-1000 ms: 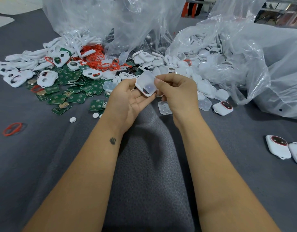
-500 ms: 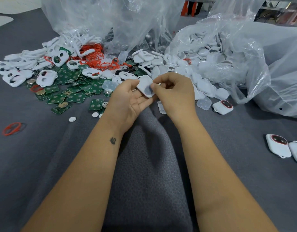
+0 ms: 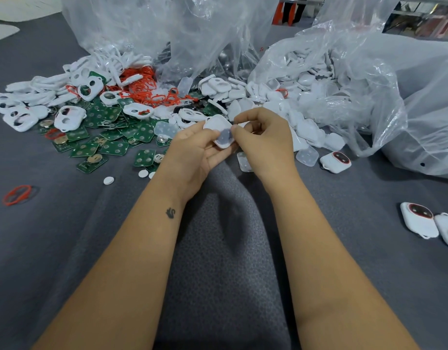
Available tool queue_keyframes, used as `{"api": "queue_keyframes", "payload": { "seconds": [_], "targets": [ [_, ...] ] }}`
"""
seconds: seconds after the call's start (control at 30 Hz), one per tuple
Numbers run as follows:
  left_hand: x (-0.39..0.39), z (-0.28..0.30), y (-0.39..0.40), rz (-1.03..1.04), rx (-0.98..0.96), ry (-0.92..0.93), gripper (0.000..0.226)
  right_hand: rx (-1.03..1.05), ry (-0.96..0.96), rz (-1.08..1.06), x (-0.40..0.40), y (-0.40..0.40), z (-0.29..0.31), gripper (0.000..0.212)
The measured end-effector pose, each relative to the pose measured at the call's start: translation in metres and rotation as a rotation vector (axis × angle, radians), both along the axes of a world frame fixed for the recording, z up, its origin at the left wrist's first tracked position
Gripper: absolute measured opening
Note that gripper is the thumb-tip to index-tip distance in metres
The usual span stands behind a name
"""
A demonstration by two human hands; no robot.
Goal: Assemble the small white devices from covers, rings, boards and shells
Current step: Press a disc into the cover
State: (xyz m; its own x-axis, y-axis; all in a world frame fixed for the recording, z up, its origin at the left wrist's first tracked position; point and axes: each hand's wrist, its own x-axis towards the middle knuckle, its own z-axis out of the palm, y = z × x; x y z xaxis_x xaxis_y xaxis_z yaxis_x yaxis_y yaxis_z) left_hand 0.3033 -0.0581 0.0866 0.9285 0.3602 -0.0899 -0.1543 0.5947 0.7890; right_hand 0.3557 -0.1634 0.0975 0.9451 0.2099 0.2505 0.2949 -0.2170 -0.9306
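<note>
Your left hand [image 3: 195, 150] cradles a small rounded-square white plastic shell [image 3: 219, 130] just above the grey felt-covered surface [image 3: 66, 248], thumb and fingers curled round its lower edge; your right hand [image 3: 264, 140] pinches the same shell from the other side, thumb tip pressed near a dark round spot on its face, so both grips are clamped on that one piece; it looks light, thin-walled and stiff, probably smooth enough to slide between fingertips, so take it by the rim at opposite corners rather than squeezing the flat middle, which may flex or pop a seated part loose; the green printed circuit boards [image 3: 117, 137] strewn to your left look rigid but easily scratched, best lifted by their edges; the orange rubbery rings [image 3: 147, 89] beyond them look soft and prone to tangle; finished white devices with red-ringed dark windows [image 3: 417, 218] lie well apart at your right; what the dark spot on the shell is, a button, a hole or a battery, cannot be made out; your right fingers hide the shell's far edge, and the crumpled clear plastic bags [image 3: 344, 79] blur most of the white parts heaped inside them.
</note>
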Motion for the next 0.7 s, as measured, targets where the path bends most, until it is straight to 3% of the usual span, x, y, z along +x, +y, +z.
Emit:
{"api": "queue_keyframes", "payload": {
  "seconds": [0.3,0.7],
  "targets": [
    [-0.0005,-0.0025,0.0037,-0.092,0.093,-0.006,0.028,-0.267,-0.225,-0.012,-0.0012,0.0027,-0.0058,0.014],
    [0.0026,0.0057,0.0076,0.126,-0.113,-0.015,0.021,-0.194,-0.218,-0.078,-0.0012,0.0016,-0.0083,0.013]
  ]
}}
